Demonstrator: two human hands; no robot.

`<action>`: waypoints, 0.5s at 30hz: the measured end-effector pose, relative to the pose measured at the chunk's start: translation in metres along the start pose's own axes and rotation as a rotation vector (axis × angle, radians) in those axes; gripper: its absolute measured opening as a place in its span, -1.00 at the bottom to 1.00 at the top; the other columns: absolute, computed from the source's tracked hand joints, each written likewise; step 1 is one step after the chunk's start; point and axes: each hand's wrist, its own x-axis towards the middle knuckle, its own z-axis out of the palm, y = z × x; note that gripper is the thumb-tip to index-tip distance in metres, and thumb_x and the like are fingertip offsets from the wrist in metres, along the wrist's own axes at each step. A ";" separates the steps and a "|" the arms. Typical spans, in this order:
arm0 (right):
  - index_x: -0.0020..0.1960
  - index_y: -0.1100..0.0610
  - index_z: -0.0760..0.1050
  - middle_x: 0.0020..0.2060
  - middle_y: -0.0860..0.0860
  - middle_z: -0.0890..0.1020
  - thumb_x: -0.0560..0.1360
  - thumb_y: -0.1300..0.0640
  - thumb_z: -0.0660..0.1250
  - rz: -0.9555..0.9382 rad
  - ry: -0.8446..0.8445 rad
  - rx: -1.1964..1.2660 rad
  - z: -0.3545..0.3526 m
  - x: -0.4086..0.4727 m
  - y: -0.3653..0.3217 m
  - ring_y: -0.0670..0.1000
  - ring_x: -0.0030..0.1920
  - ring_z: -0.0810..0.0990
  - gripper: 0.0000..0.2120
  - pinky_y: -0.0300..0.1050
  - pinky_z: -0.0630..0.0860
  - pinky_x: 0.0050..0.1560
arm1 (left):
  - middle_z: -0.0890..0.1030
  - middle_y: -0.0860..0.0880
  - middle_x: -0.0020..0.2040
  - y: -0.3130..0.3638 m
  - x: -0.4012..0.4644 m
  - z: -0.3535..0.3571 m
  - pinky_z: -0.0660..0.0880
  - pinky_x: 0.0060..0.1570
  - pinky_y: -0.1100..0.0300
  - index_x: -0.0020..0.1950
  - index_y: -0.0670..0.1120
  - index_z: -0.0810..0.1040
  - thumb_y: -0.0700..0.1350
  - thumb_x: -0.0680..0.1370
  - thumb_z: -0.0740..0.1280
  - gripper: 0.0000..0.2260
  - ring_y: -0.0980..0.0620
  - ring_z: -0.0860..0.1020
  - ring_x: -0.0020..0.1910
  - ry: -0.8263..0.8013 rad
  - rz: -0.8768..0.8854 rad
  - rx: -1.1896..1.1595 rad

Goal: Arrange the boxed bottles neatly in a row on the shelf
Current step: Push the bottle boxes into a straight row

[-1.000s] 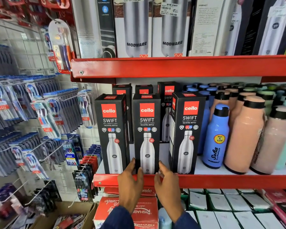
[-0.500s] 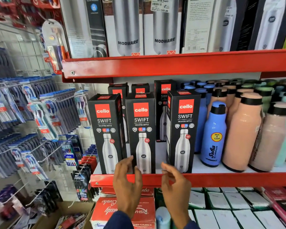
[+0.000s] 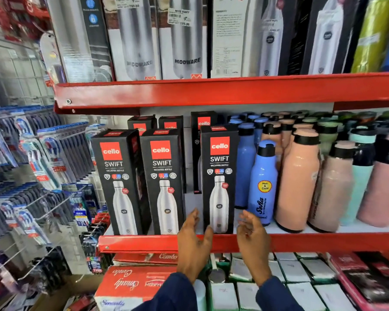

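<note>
Head view, boxes: three boxed bottles stand at the shelf edge (image 3: pixel 301 242); the right box (image 3: pixel 219 180) sits apart from the middle box (image 3: pixel 163 182).
Hands: left hand (image 3: pixel 194 241) and right hand (image 3: pixel 252 236) flank the right box, fingers spread, holding nothing.
Risk: a high push may topple it against the blue bottle (image 3: pixel 263 187) just right.

One cam only, head-worn, wide-angle, so no second view to overlap. It's facing fwd and a bit down, straight at the red shelf (image 3: pixel 301 242), close in. Both hands poke up from the bottom edge: left hand (image 3: pixel 192 245), right hand (image 3: pixel 253 241), sleeves cut off by the frame. Upper shelf (image 3: pixel 211 90) runs across the top third; toothbrush rack (image 3: pixel 32 167) fills the left side, edges bowed and blurry.
</note>
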 end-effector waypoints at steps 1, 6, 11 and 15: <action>0.20 0.12 0.53 -0.04 -0.04 0.67 0.46 0.38 0.31 0.003 -0.046 0.000 0.000 0.001 0.003 -0.22 -0.11 0.64 -0.65 -0.37 0.53 0.02 | 0.53 -0.11 0.43 0.000 0.000 0.003 0.46 0.43 0.04 0.55 -0.10 0.35 -0.14 0.54 0.42 -0.42 0.02 0.53 0.39 -0.002 -0.016 0.000; 0.23 0.15 0.55 0.00 -0.06 0.67 0.47 0.39 0.29 -0.020 -0.162 -0.008 -0.008 0.003 0.008 -0.11 0.01 0.66 -0.63 -0.24 0.56 0.08 | 0.55 -0.07 0.43 -0.003 -0.002 0.010 0.48 0.42 -0.01 0.53 -0.08 0.38 -0.07 0.50 0.40 -0.41 0.03 0.54 0.38 0.027 -0.030 0.023; 0.25 0.09 0.56 0.02 -0.05 0.69 0.47 0.37 0.28 -0.040 -0.237 -0.031 -0.010 0.002 0.005 -0.16 0.00 0.66 -0.60 -0.42 0.51 0.04 | 0.56 0.15 0.27 0.011 -0.007 0.010 0.50 0.36 0.13 0.47 -0.05 0.46 -0.20 0.54 0.41 -0.52 0.16 0.56 0.26 0.032 -0.010 0.021; 0.23 0.09 0.58 -0.01 -0.05 0.71 0.48 0.34 0.30 -0.038 -0.236 -0.045 -0.012 0.003 0.003 -0.18 -0.05 0.66 -0.64 -0.57 0.45 -0.05 | 0.53 0.16 0.21 0.012 -0.009 0.007 0.51 0.34 0.14 0.49 -0.06 0.43 -0.20 0.56 0.40 -0.51 0.14 0.55 0.26 0.024 -0.017 0.029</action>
